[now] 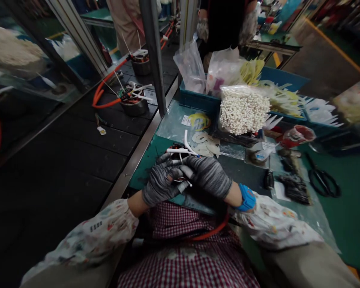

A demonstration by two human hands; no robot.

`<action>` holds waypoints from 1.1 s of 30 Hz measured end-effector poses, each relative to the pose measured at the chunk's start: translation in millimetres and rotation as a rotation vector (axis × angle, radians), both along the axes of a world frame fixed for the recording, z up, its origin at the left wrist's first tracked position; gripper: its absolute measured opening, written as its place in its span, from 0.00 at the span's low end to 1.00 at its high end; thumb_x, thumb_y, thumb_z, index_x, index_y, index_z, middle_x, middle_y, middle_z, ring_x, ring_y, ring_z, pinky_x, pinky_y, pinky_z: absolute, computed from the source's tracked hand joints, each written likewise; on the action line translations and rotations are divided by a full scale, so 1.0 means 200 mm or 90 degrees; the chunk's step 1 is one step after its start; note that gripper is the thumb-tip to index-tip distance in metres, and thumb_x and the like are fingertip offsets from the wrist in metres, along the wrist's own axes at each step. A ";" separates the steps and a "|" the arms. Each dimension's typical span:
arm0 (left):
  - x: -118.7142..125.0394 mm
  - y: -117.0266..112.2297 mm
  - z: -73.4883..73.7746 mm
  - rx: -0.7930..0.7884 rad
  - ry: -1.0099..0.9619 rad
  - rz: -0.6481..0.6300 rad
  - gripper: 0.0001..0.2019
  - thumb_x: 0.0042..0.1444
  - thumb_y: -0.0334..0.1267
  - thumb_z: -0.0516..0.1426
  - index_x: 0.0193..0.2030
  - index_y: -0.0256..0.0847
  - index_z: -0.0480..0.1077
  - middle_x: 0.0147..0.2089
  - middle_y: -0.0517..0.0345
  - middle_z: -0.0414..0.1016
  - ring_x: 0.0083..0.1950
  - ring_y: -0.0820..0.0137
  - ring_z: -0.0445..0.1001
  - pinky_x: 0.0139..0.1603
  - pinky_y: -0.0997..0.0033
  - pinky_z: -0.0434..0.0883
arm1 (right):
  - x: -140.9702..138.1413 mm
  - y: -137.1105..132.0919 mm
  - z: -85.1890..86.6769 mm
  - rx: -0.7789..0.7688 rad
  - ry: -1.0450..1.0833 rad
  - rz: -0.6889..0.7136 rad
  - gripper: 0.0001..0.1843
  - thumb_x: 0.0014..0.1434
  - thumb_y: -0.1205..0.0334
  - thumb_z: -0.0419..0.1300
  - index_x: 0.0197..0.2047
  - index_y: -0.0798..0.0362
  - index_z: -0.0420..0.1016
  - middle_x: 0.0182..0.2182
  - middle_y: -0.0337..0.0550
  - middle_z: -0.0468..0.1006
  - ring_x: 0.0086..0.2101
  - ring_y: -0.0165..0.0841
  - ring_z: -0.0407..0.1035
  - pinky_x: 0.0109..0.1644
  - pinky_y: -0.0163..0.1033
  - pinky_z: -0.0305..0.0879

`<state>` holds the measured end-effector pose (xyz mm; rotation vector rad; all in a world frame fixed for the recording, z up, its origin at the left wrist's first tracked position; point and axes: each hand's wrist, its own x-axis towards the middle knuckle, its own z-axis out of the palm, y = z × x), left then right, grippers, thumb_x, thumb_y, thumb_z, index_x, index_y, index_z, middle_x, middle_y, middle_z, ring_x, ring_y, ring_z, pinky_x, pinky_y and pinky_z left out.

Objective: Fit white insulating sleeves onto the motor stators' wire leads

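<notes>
Your left hand point(160, 180) and right hand point(210, 175) curl narrowly at the wired part point(175, 156), centre of frame; exact grip I cannot tell. Its white tube point(177, 151) lies crosswise above, right end beside your right hand.

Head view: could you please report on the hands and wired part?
Left hand, right hand on wired part; white tubes jutting out; fingers partly hiding it.

Wears grey-black streaked knit gloves point(217, 180) on left hand point(160, 182) and right hand point(208, 174), mid-frame. Carries blue wristband point(245, 199), right wrist, with reddish marking. Shows white printed sleeve covers point(108, 228), red-white checked garment point(186, 264) at lower centre, beige sleeves point(306, 264) at lower corners.
</notes>
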<state>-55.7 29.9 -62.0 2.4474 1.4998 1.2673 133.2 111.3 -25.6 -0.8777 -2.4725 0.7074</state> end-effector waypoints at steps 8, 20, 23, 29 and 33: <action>-0.01 0.00 -0.02 -0.028 0.039 -0.001 0.09 0.64 0.41 0.65 0.49 0.48 0.80 0.54 0.57 0.87 0.60 0.62 0.84 0.76 0.49 0.69 | 0.05 0.00 0.05 -0.362 0.298 0.070 0.09 0.71 0.54 0.64 0.47 0.46 0.85 0.43 0.41 0.89 0.43 0.37 0.83 0.50 0.44 0.81; -0.02 0.00 -0.02 -0.022 0.007 -0.002 0.08 0.65 0.47 0.64 0.40 0.46 0.78 0.48 0.56 0.88 0.53 0.63 0.86 0.73 0.48 0.73 | 0.08 0.03 0.02 -0.269 0.279 0.073 0.04 0.64 0.63 0.67 0.42 0.51 0.83 0.37 0.42 0.89 0.35 0.34 0.82 0.41 0.39 0.81; -0.02 0.00 -0.03 -0.037 0.006 0.002 0.09 0.65 0.48 0.64 0.44 0.46 0.80 0.49 0.56 0.87 0.54 0.62 0.85 0.75 0.46 0.71 | 0.12 0.02 0.01 -0.223 0.253 0.168 0.07 0.68 0.61 0.64 0.45 0.50 0.85 0.39 0.44 0.88 0.37 0.34 0.82 0.43 0.39 0.81; -0.03 -0.01 -0.03 -0.071 -0.002 -0.020 0.09 0.66 0.46 0.64 0.47 0.46 0.80 0.47 0.57 0.88 0.54 0.60 0.86 0.77 0.45 0.69 | 0.17 -0.03 -0.11 -0.197 0.168 0.121 0.11 0.68 0.51 0.68 0.52 0.43 0.84 0.44 0.41 0.88 0.41 0.37 0.82 0.48 0.43 0.80; -0.02 -0.02 -0.01 -0.090 -0.022 -0.002 0.09 0.67 0.48 0.61 0.44 0.47 0.80 0.47 0.57 0.89 0.53 0.61 0.87 0.77 0.47 0.70 | 0.19 -0.08 -0.08 -0.153 0.175 0.208 0.05 0.71 0.55 0.66 0.47 0.41 0.83 0.41 0.38 0.87 0.41 0.36 0.81 0.50 0.43 0.80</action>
